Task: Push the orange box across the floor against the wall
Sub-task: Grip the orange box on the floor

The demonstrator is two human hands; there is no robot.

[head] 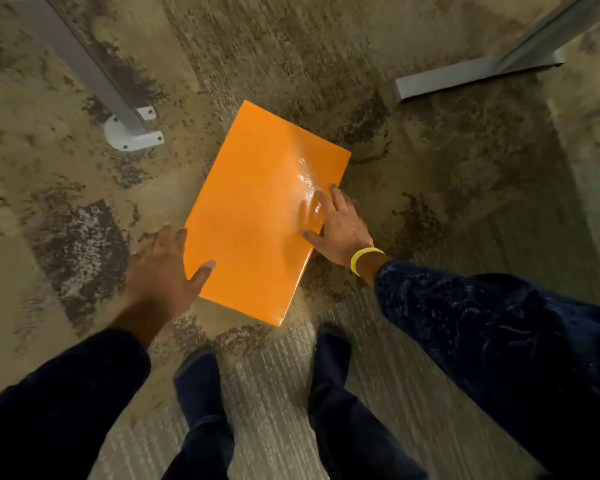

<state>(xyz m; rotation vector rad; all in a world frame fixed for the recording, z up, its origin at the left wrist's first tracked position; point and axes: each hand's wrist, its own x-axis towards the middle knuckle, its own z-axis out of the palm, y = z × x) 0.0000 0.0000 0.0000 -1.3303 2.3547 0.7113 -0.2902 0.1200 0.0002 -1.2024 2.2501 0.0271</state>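
Note:
A glossy orange box (257,209) lies flat on the mottled carpet, its long side running from near left to far right. My left hand (163,268) rests against its near-left edge, fingers spread, thumb on the top face. My right hand (336,223), with a yellow wristband, lies on the box's right edge, fingers spread over the top. Neither hand grips the box. No wall shows clearly in the frame.
A grey metal leg with a white bolted foot plate (132,133) stands left of the box. A grey metal base bar (465,77) lies at the far right. My two legs (201,393) stand just behind the box on striped carpet.

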